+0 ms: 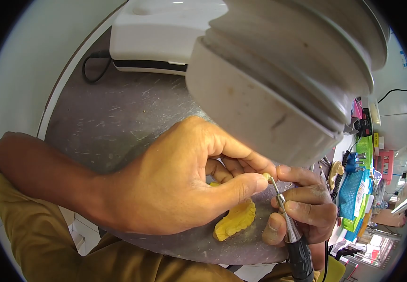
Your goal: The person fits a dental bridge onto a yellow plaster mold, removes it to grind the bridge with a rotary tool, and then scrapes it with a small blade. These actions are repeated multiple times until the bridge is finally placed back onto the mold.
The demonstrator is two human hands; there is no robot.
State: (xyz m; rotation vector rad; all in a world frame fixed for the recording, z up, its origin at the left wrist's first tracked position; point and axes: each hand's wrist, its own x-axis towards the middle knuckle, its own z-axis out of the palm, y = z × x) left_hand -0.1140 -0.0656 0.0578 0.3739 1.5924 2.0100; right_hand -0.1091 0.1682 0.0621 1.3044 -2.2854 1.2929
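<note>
My left hand [175, 178] reaches in from the left, thumb and forefinger closed in a pinch on a small cream dental crown [266, 176]. In my right hand [309, 202] is a rotary handpiece [290, 225] with a silver nose and a black body, gripped like a pen. Its thin tip meets the crown at my left fingertips. Below the left hand a yellow dental cast [235, 221] lies on the grey worktop [114, 117], partly covered by the hand; another bit of yellow shows between the fingers.
A large pale ribbed nozzle [264, 98] hangs close over both hands. Behind it stands a white machine [151, 37] with a black cable [95, 70]. At the right are blue [351, 190] and green baskets, a tan cast [335, 174] and several small tools.
</note>
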